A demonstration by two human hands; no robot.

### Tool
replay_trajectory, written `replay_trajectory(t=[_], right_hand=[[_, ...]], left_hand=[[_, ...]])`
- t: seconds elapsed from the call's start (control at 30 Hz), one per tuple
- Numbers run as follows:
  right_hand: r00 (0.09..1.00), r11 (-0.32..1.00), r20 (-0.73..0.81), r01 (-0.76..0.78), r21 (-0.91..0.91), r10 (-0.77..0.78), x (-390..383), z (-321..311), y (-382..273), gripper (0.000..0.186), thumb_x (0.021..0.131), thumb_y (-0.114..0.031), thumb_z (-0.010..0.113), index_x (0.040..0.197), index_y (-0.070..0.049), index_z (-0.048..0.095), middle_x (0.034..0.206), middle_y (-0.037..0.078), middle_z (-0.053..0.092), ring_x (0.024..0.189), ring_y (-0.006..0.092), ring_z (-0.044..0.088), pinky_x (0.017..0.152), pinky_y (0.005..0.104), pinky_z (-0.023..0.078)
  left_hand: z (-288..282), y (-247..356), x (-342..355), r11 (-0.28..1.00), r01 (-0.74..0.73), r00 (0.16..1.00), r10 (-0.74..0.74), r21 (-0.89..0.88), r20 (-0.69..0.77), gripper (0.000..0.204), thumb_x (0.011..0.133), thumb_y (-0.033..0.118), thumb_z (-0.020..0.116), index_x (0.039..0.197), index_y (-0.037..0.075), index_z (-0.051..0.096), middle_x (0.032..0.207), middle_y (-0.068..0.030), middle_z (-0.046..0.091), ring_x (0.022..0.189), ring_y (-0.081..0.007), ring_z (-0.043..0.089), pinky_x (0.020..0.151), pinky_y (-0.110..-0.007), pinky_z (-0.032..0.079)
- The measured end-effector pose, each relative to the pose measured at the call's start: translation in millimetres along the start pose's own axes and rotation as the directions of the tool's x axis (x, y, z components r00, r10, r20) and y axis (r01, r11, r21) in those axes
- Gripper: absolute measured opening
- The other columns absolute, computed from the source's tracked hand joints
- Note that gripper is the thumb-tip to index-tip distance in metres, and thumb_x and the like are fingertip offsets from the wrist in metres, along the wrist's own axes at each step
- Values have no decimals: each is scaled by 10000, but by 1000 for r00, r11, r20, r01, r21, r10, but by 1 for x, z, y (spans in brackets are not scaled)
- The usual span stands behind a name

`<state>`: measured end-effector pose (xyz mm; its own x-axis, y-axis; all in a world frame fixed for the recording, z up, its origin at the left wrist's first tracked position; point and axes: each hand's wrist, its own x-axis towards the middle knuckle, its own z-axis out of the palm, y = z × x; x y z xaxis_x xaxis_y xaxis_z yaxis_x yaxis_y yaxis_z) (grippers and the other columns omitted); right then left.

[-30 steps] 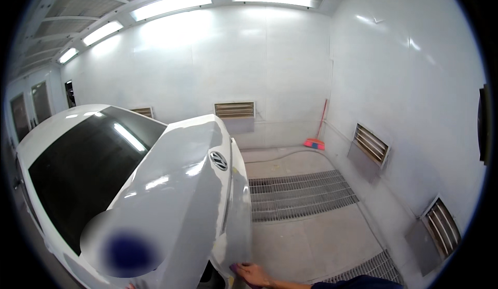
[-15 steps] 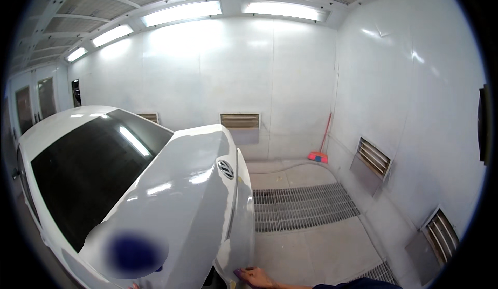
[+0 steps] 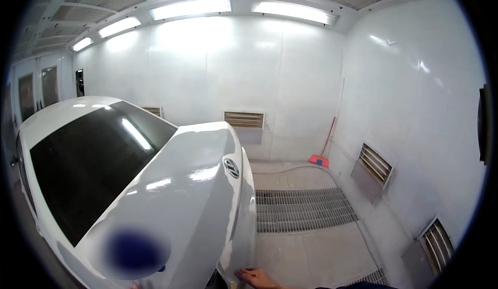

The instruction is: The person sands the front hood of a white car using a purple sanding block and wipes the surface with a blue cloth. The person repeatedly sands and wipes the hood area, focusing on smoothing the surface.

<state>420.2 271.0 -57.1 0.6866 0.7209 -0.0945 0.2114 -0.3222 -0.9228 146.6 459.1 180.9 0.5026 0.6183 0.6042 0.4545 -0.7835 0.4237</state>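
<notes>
the pad is purple, the car white with grey patches, the broom red.

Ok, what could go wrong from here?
- The right hand holds a purple pad at the white-and-grey bumper, near a dark opening; the pad might snag on its edge.
- The round badge sits uncovered on the trunk lid, so a stray pass could scuff it.
- The left hand barely shows at the lower edge, so a slip there might go unseen in this view.
</notes>
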Motion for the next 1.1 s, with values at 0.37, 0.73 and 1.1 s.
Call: replay_trajectory(t=[0.37,0.73,1.1], right_hand=[[975,964,77,-219,150,209,-24,-6,-74,533,1064,-442,430,1012,-37,773,1025,165,763,1051,300,689,967,429,511],[979,942,9,-200,269,205,-21,-3,-68,535,1060,-469,493,1157,-2,738,1040,181,766,992,269,708,911,408,529],[996,992,-36,-81,96,85,-10,-4,-60,493,1039,-462,535,1141,-26,741,965,188,763,821,299,711,767,401,540]], left_hand=[[-6,2,-1,1000,20,1000,-20,13,-2,982,832,463,719,1520,-108,315,1589,-361,282,1476,-595,193,1192,-692,202],[-18,15,5,997,77,996,-77,1,43,931,866,461,714,1490,-124,348,1571,-361,309,1471,-586,215,1194,-674,206],[-7,1,1,998,-16,1000,17,54,-19,908,855,417,715,1497,-104,338,1553,-348,342,1450,-592,248,1188,-680,214]])
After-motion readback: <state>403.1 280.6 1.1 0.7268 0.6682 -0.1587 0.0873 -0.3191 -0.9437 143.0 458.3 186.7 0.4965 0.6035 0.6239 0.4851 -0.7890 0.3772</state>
